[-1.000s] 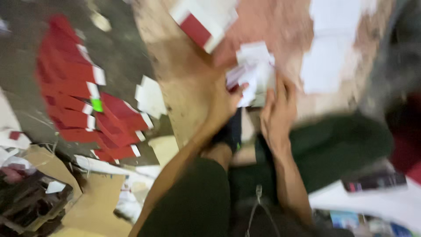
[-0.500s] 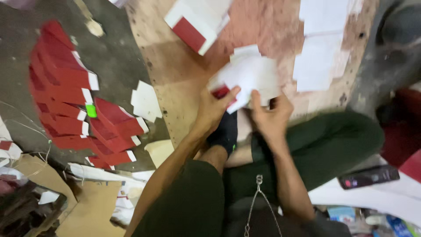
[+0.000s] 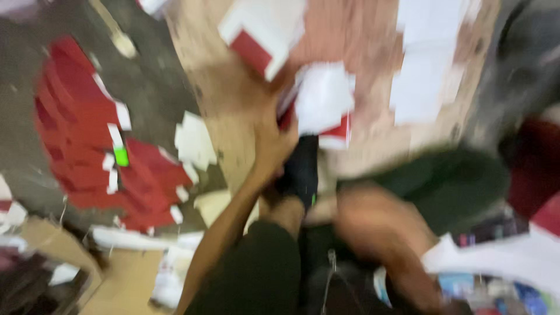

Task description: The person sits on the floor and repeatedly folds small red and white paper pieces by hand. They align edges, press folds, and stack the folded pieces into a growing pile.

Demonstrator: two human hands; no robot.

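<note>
My left hand point(image 3: 273, 139) reaches forward over a wooden board point(image 3: 224, 99) and grips a white and red folded card point(image 3: 322, 100) at its left edge. The card hovers just above the board, in front of my black-socked foot point(image 3: 300, 170). My right hand point(image 3: 364, 219) is a blur close to my body, over my green trouser leg point(image 3: 449, 178), well apart from the card. Motion blur hides its fingers and whether it holds anything.
A fanned pile of red and white cards point(image 3: 81, 134) lies on the grey floor at left. Another red and white card point(image 3: 256, 41) lies at the board's far end, with white sheets point(image 3: 423, 81) to the right. A cardboard box point(image 3: 52, 262) sits at bottom left.
My right hand has come off the card and drawn back toward my body. My left hand keeps hold of the card. The view has become more blurred.
</note>
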